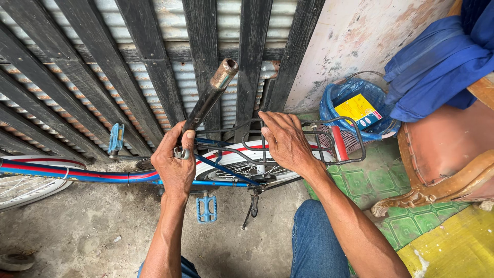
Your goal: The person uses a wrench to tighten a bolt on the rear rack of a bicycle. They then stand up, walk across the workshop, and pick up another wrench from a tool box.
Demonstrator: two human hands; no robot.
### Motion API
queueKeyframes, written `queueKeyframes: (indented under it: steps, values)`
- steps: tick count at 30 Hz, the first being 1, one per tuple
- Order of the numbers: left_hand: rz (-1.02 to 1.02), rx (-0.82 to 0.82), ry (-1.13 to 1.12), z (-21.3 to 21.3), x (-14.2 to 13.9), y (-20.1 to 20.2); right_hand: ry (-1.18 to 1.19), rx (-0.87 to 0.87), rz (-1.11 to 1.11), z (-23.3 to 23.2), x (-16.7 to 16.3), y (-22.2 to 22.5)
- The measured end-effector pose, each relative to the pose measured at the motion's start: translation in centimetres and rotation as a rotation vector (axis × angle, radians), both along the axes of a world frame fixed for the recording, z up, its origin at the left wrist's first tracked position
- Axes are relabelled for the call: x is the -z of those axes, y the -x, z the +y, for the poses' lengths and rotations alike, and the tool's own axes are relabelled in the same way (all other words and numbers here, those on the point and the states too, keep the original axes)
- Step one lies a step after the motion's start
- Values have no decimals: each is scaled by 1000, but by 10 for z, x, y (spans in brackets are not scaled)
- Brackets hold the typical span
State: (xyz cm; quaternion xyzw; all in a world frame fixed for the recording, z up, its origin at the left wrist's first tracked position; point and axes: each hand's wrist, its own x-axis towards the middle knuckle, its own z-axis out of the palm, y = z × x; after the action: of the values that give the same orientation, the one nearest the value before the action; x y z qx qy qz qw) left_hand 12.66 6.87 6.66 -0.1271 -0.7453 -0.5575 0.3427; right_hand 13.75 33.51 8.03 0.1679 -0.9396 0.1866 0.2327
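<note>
Here the left hand [175, 163] is wrapped around the base of the bare seat post [208, 98] of a blue and red bicycle [92, 176], fingers closed at the clamp; the right hand [284, 140] lies spread on the black wire rear rack [329, 135], fingers curled over its far bar; the bicycle stands against a dark slatted fence [128, 67]; a blue basket [355, 110] sits far right.

Two bare forearms without sleeves, left hand [175, 162] and right hand [285, 141] ungloved, no rings or watch, blue denim jeans below the right hand
</note>
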Motion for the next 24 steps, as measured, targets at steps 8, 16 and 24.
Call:
queueKeyframes:
  steps: [8,16,24]
  values:
    - [-17,1,-9,2,-4,-2,-7,-5,33,0,0,-1]
    - [22,-4,22,1,-6,-5,-24,-14,46,2,2,-3]
    - [39,3,3,2,-3,-4,-34,-6,28,1,2,-3]
